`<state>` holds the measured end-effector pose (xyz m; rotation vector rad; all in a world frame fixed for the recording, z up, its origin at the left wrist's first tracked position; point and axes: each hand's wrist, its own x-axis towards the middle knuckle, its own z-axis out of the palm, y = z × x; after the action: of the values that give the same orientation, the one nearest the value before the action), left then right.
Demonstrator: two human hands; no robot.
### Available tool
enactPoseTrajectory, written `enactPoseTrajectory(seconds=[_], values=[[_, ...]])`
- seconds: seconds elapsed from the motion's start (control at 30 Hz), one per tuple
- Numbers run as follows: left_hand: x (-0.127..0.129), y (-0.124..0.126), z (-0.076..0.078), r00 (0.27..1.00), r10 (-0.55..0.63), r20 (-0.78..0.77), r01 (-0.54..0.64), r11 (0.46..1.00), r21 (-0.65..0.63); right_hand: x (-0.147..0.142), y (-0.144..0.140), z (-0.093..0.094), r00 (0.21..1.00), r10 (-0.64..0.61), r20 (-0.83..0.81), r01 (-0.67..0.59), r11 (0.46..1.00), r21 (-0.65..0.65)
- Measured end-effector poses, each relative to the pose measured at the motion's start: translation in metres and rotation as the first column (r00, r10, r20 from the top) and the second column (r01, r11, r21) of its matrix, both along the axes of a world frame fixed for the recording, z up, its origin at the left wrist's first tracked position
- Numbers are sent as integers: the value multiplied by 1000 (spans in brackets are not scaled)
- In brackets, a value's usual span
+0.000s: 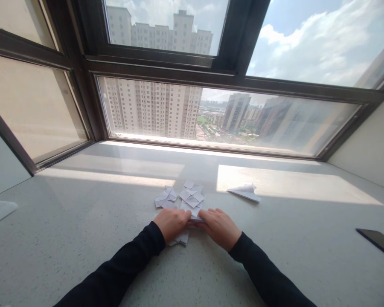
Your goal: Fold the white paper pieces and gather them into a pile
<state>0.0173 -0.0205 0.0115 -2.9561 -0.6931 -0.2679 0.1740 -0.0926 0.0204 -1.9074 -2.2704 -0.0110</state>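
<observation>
Between my two hands is a piece of folded white paper (196,219), pinched at both ends just above the sill. My left hand (173,224) grips its left end, the thumb on top. On the right end, my right hand (220,227) closes with thumb and fingers. Right behind it lie folded paper pieces (191,197) with crossed square flaps. Another folded paper piece (166,197) rests just beyond my left hand. Partly hidden under my left wrist, more folded paper (181,238) pokes out toward me.
A white paper plane (245,192) lies to the right on the speckled sill (291,238). At the far right edge is a dark flat object (379,242), cut off by the frame. A white item (0,212) sits at the left edge. Dark-framed windows (211,147) close off the back.
</observation>
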Motion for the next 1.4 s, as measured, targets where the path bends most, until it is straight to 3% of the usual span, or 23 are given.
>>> enactPoseTrajectory(seconds=[0.1, 0.2, 0.3, 0.43, 0.5, 0.57, 0.67, 0.77, 0.9, 1.03, 1.13, 1.17, 1.23, 1.33, 1.4], values=[[1, -1, 0, 1000, 24, -6, -24, 1000, -15, 7, 0, 3, 972, -17, -235, 3, 998, -63], [-1, -2, 3, 997, 46, 59, -42, 997, -69, 31, -1, 7, 840, -132, -527, 69, 988, -138], [-5, 2, 7, 984, 103, 144, -82, 985, -149, 77, -5, 6, 709, -305, -636, 166, 948, -271], [-14, 15, 9, 948, 264, 178, -235, 957, -171, 149, -12, 3, 635, -569, -523, 359, 816, -452], [-18, 22, 9, 927, 336, 169, -313, 938, -150, 176, -12, 2, 622, -660, -420, 463, 744, -483], [-22, 30, 8, 904, 399, 154, -381, 915, -129, 192, -11, 2, 623, -713, -321, 541, 690, -482], [-28, 41, 5, 866, 472, 165, -455, 881, -131, 198, -7, 0, 634, -733, -246, 595, 666, -449], [-33, 52, -2, 833, 498, 242, -480, 867, -133, 196, -4, -3, 656, -732, -185, 645, 671, -367], [-36, 62, -13, 801, 518, 300, -503, 854, -134, 195, -7, 0, 668, -739, 83, 743, 669, -26], [-34, 64, -18, 777, 555, 296, -529, 831, -169, 174, -6, 16, 645, -749, 153, 737, 662, 133], [-33, 62, -19, 770, 577, 272, -536, 816, -215, 122, 6, 20, 813, -581, 43, 549, 788, 278], [-33, 62, -20, 770, 581, 265, -534, 813, -231, 99, 12, 17, 890, -455, 5, 434, 853, 288], [-32, 62, -21, 770, 581, 263, -522, 812, -263, 55, 25, 7, 960, -272, -63, 279, 928, 249], [-34, 63, -22, 763, 575, 297, -488, 812, -319, 7, 40, -12, 977, -182, -115, 203, 955, 218], [-35, 64, -21, 748, 573, 334, -443, 807, -391, -6, 44, -22, 975, -157, -156, 193, 948, 253]])
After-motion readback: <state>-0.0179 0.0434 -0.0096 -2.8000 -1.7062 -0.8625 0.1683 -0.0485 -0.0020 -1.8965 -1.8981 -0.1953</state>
